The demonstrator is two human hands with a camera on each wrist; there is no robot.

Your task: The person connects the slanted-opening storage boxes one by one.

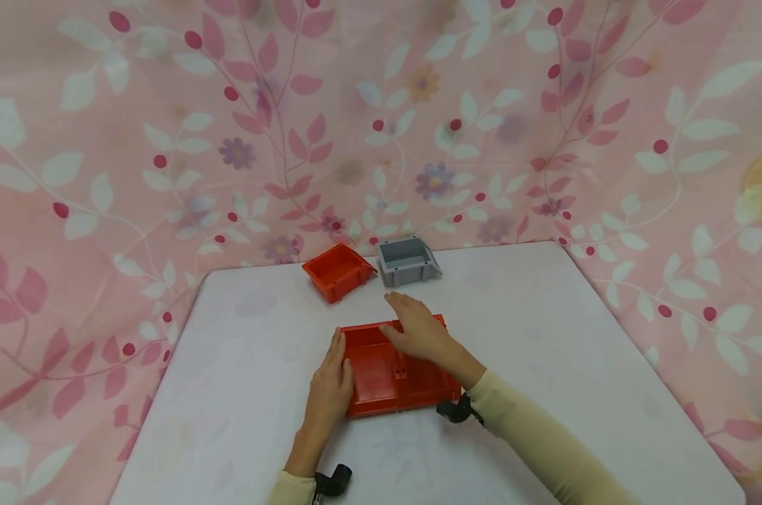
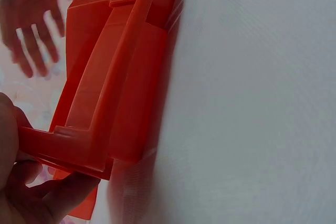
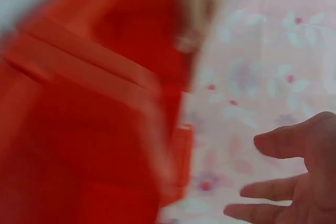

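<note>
Three containers stand on the white table [image 1: 532, 337]: one large red container [image 1: 371, 375] in the middle and two smaller bins behind it. The red container is in two parts, left and right of a raised seam; whether these are two joined pieces, I cannot tell. The bare red floor of its left part shows, while the right part is partly hidden under a forearm.

The left hand [image 1: 329, 393] grips the container's left edge — thumb on one side of the wall, fingers on the other. The right hand [image 1: 419, 333] holds nothing; its fingers are spread above the right part, apart from the red plastic in the right wrist view.

The orange-red bin [image 1: 351, 282] sits at an angle near the far edge, its inner floor showing; the gray bin [image 1: 408, 275] stands just beside it on the right, its gray interior showing too. White tabletop runs out on either side of the red container — broadly to the right. Beyond the far edge hangs one floral backdrop [image 1: 356, 161]. Two black wrist devices [image 1: 335, 481] are worn, one per arm.
</note>
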